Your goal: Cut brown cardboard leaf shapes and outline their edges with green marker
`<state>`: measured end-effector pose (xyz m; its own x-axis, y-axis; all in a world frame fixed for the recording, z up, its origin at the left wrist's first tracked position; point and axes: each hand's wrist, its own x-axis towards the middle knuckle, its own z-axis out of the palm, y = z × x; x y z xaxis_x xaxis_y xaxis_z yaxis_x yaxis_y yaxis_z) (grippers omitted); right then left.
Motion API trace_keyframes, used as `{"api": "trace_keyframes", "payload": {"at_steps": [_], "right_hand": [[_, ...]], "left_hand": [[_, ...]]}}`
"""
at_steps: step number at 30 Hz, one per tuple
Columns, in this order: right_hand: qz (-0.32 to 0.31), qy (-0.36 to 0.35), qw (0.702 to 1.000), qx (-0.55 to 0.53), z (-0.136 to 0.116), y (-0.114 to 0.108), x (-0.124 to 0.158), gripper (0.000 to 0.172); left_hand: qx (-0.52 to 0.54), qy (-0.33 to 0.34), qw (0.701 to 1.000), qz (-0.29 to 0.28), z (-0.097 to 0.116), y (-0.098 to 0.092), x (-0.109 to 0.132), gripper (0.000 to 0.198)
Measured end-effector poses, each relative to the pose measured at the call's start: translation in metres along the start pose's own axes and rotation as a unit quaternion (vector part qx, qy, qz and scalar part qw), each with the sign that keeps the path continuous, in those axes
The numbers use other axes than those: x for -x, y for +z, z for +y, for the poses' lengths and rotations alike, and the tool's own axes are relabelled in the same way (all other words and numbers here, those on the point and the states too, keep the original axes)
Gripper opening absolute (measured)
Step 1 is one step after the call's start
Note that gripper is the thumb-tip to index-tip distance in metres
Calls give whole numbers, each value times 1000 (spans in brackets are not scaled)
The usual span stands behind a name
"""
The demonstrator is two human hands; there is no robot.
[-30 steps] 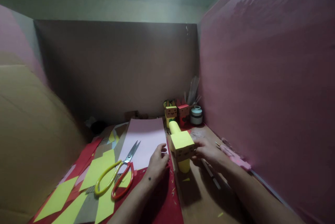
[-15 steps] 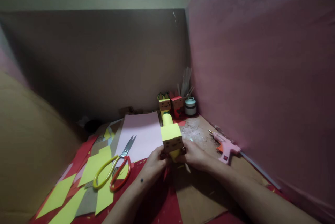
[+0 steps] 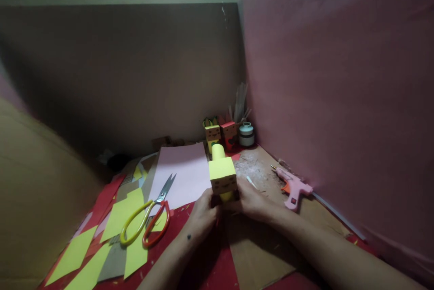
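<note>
A yellow paper box figure (image 3: 222,175) with a small face on its front stands at the middle of the table, over a yellow paper tube. My left hand (image 3: 203,214) is closed on its lower left side. My right hand (image 3: 251,200) is closed on its lower right side. Both hands pinch the base of the figure, and the fingertips are partly hidden under it. A yellow paper roll (image 3: 218,151) lies just behind the figure.
Scissors (image 3: 148,217) with yellow and red handles lie left on yellow paper pieces (image 3: 126,211). A pink sheet (image 3: 182,171) lies behind them. A pink glue gun (image 3: 292,186) rests at right. Small paper figures (image 3: 219,133) and a jar (image 3: 246,134) stand in the corner. Cardboard walls enclose the table.
My left hand moved from the pink sheet onto the figure. My right hand shifted from its right side to its base. The figure moved left toward the middle; the glue gun is uncovered.
</note>
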<state>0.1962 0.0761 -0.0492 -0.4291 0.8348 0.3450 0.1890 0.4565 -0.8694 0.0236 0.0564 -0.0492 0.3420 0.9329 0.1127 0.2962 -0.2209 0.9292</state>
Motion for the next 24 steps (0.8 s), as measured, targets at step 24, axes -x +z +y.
{"api": "trace_keyframes", "payload": {"at_steps": [24], "right_hand": [[10, 39, 999, -33, 0, -8, 2, 43]], "left_hand": [[-29, -70, 996, 57, -25, 0, -6, 33]]}}
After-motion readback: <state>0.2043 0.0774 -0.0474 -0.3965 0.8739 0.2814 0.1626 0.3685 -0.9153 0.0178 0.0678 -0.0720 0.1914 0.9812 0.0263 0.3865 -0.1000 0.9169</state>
